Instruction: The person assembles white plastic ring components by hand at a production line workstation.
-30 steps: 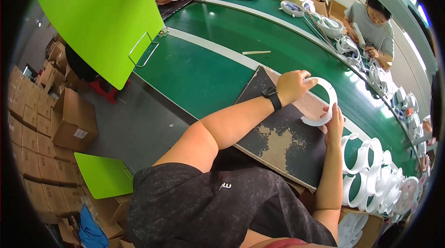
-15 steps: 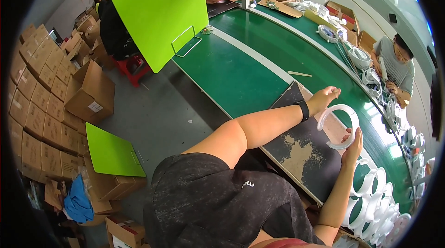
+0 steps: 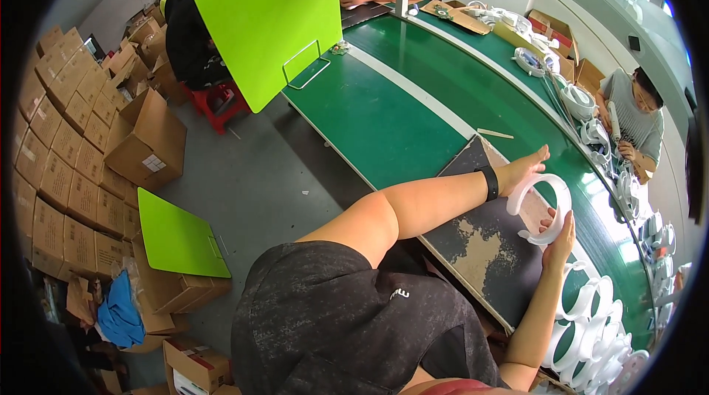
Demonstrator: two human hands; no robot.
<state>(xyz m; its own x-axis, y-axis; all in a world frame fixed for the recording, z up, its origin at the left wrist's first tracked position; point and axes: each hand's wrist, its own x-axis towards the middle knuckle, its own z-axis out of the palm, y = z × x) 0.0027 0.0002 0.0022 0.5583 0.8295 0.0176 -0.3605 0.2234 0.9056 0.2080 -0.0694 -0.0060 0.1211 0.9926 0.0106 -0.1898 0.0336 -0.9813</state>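
Observation:
A white C-shaped ring point(image 3: 564, 195) is raised over the dark worn board, its gap facing left. My right hand point(image 3: 559, 241) is closed around the ring's lower right side, with fingertips showing inside the curve. Just beyond the ring's upper left part is my left hand point(image 3: 523, 172), its fingers stretched out and nothing in them. Whether the left hand touches the ring I cannot tell. A black band point(image 3: 490, 183) circles my left wrist. Beneath both hands lies the board point(image 3: 509, 243), its dark surface peeled to a pale patch.
Several white rings point(image 3: 583, 328) stand crowded beside my right forearm. A green conveyor belt point(image 3: 473, 84) runs past the board, with a thin strip point(image 3: 495, 133) on it. Across the belt a person point(image 3: 634, 118) handles white parts. A lime-green panel point(image 3: 266, 25) rises at the far left.
My left hand's fingers have straightened and point more upward. The ring, still in my right hand, has turned slightly. The whole view has shifted a little.

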